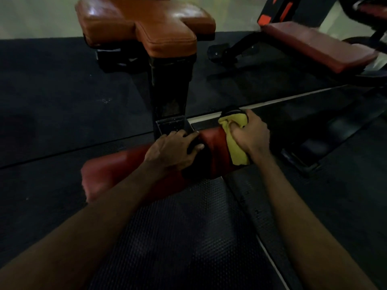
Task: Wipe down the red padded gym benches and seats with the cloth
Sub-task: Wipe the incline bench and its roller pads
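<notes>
A red padded roller [213, 151] lies low across the middle of the view, fixed to a black upright post [169, 97]. My right hand [251, 135] grips a yellow cloth [236, 143] and presses it onto the roller's right end. My left hand [176, 151] rests on the roller's middle with its fingers curled over the black bracket there. The roller's left part [104, 174] is blurred. Above, an orange-red T-shaped seat pad [146, 24] sits on the same post.
A red flat bench [314, 45] on a black frame stands at the upper right. A textured black foot plate [178, 227] fills the space between my forearms. Black rubber floor [62, 101] spreads to the left, and another dark machine base [318, 141] lies to the right.
</notes>
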Motion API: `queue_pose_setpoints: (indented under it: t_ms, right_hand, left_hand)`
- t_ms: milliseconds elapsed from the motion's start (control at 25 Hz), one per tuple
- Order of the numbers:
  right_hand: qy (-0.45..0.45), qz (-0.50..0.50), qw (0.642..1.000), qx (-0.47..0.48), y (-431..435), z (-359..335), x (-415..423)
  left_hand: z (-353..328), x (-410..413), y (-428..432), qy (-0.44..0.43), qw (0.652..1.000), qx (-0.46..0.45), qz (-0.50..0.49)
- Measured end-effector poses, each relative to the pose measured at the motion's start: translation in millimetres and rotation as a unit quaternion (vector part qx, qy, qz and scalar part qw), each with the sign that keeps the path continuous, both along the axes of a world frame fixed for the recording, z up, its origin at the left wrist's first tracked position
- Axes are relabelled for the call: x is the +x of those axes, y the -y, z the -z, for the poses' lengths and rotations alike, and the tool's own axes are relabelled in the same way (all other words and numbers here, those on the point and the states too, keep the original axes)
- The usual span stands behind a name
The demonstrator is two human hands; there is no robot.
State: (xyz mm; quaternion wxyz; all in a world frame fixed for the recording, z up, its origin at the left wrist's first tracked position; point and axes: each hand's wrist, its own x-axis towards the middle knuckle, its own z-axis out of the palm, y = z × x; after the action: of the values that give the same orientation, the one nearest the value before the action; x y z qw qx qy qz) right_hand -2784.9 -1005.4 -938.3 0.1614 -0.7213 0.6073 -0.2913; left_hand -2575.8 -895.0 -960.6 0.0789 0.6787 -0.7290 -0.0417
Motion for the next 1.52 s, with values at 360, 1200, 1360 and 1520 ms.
queue_pose_setpoints:
  t_ms: [360, 1200, 1360, 1520]
  right_hand:
    - [-0.01, -0.243, 0.968, -0.066, -24, 11, -41]
    - [0.051, 0.062, 0.997, 0.011, 10, 2, -8]
    - [0.134, -0.082, 0.982, -0.104, -60, 43, -15]
    - [0.118, -0.054, 0.985, -0.116, -42, 65, -43]
  left_hand:
    - [-2, -2, -1, -0.042, 0.998, -0.015, -0.037]
    - [8, 6, 5, -0.031, 0.999, 0.017, -0.02]
    - [8, 7, 4, -0.031, 0.999, -0.012, -0.007]
    - [12, 7, 4, -0.033, 0.999, -0.017, -0.001]
